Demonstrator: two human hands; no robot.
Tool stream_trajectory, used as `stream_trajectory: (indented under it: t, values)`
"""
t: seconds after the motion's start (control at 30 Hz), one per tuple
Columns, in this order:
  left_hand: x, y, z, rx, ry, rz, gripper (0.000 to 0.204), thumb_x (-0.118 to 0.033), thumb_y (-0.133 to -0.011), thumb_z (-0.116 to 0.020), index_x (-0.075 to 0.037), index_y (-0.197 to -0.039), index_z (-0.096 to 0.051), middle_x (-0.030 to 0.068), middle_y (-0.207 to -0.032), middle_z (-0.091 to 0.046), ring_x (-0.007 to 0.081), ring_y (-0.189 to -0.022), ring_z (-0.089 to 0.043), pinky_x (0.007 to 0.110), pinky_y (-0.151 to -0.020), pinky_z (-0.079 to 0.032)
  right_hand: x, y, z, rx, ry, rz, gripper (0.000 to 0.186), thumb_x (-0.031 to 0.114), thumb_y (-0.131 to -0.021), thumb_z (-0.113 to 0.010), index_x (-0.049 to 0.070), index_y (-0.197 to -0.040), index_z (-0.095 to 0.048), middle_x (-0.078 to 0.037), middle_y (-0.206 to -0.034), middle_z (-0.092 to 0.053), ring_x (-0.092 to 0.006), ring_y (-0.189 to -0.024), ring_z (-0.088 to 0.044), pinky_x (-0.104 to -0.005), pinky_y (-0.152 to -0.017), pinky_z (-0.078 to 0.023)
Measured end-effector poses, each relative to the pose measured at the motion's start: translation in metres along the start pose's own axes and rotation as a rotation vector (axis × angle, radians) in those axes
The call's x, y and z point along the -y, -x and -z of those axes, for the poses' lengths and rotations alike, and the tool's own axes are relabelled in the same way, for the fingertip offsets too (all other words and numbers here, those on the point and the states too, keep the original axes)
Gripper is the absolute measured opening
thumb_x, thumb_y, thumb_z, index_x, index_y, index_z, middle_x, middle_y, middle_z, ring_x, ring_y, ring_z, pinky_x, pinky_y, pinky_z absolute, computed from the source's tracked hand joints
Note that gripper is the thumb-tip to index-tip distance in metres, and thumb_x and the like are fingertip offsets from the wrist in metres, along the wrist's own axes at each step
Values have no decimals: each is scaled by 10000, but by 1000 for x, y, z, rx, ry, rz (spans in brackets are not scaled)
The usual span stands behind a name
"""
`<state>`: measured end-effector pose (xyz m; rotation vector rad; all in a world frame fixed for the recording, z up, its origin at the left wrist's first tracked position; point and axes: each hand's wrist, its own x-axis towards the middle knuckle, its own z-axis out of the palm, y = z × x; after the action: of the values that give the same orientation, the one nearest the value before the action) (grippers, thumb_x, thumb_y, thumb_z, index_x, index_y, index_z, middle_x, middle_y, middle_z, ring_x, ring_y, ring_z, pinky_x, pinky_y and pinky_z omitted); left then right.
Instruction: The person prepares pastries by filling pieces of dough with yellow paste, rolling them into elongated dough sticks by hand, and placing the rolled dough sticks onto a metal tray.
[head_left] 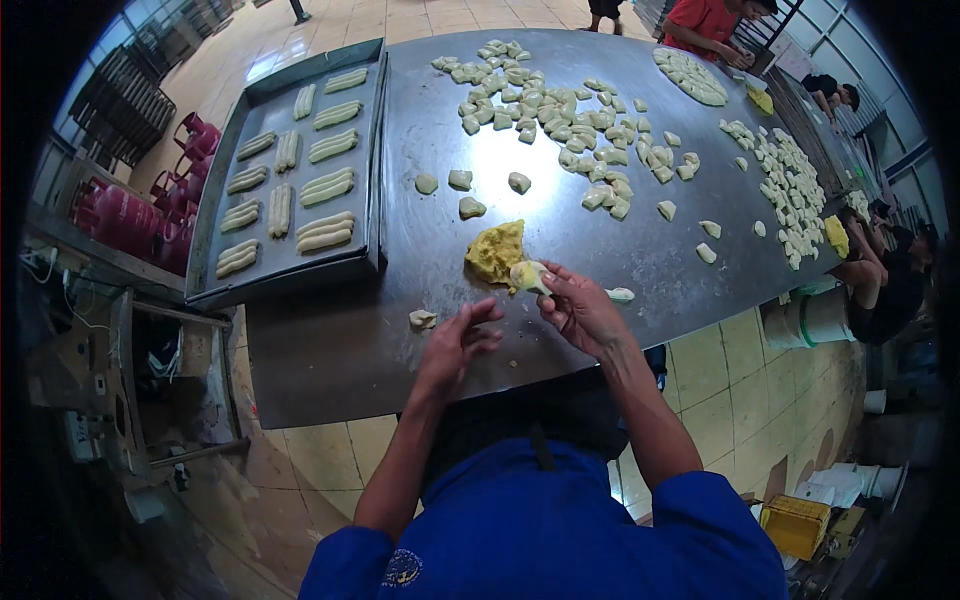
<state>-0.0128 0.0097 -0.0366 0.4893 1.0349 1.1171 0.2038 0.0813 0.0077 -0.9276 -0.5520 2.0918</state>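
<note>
Dough piece (528, 278), one: clamped between the fingers of the right hand (583, 312), beside the yellow mound (494, 252) on the desk (340, 370); left hand (458, 347) empty, fingers apart; likely fault, tearing or smeared edges, should the pinch prove too hard.

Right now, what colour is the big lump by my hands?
The lump is yellow, clearest in the head view.

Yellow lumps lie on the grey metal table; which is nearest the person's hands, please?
The large, rough yellow lump just beyond the left hand and right hand; the other yellow lumps lie at the right side of the table.
</note>
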Motion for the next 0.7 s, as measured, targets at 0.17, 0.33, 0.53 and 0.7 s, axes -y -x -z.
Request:
stream_trajectory:
  t: [0.17,0.33,0.53,0.7]
  values:
    - [-8,-26,-42,322,456,38,423,-334,-1063,-570,-2,-1326,-576,91,-1185,-684,196,-1033,-676,329,-895,-568,-20,3,14,144,-75,-44,266,191,-1070,-534,19,-1273,-528,8,-865,-563,-47,-605,-485,-166,-460,-389]
    - [4,-34,-52,122,237,-93,420,-347,-1076,-536,-2,-1309,-590,106,-1156,-685,187,-1093,-668,359,-976,-549,-13,9,2,-213,490,410,286,177,-1030,-610,16,-1266,-633,-26,-862,-679,-62,-671,-557,-204,-611,-466]
    - [-18,-24,-71,120,-326,-364,365,-142,-1001,-671,44,-1307,-601,147,-1179,-678,174,-1011,-682,290,-815,-592,16,33,-17,-115,1094,384,255,160,-1005,-656,-12,-1191,-681,-83,-886,-747,-120,-707,-626,-309,-685,-526]
    - [-24,-41,-77,232,-337,-240,338,-159,-995,-686,59,-1250,-642,110,-1109,-705,159,-976,-688,278,-851,-582,24,40,-8,-145,1310,764,213,175,-1011,-639,2,-1122,-694,-136,-909,-708,-218,-775,-668,-355,-723,-535]
